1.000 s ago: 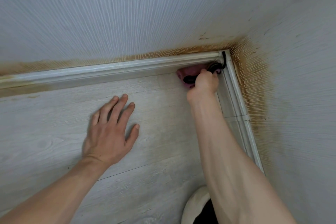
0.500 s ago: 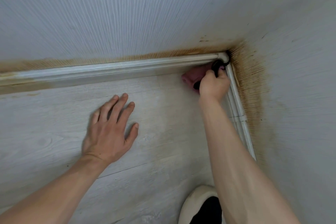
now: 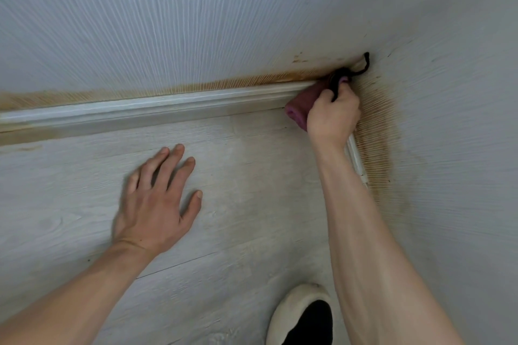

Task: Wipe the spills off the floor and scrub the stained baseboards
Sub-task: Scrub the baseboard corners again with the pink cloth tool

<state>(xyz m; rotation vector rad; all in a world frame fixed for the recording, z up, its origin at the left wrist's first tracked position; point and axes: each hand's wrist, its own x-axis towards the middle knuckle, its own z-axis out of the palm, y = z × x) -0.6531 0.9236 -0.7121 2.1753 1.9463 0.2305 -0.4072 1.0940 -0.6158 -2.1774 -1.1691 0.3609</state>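
Floor (image 3: 252,176) looks mostly wiped, faint dull patch near the corner. Long baseboard (image 3: 157,105) pale, but brown staining remains along its top edge and up the corner wall. My right hand (image 3: 332,117) grips the pink sponge (image 3: 301,105) at the corner; left hand (image 3: 157,204) spread flat on the floor.

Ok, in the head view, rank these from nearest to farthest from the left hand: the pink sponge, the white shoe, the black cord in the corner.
From the left hand, flat on the floor:
1. White shoe, lower right, by the right arm.
2. Pink sponge, upper right, against the baseboard, gripped by the right hand.
3. Black cord, farthest, up in the wall corner.
Shoe and sponge are close to call.
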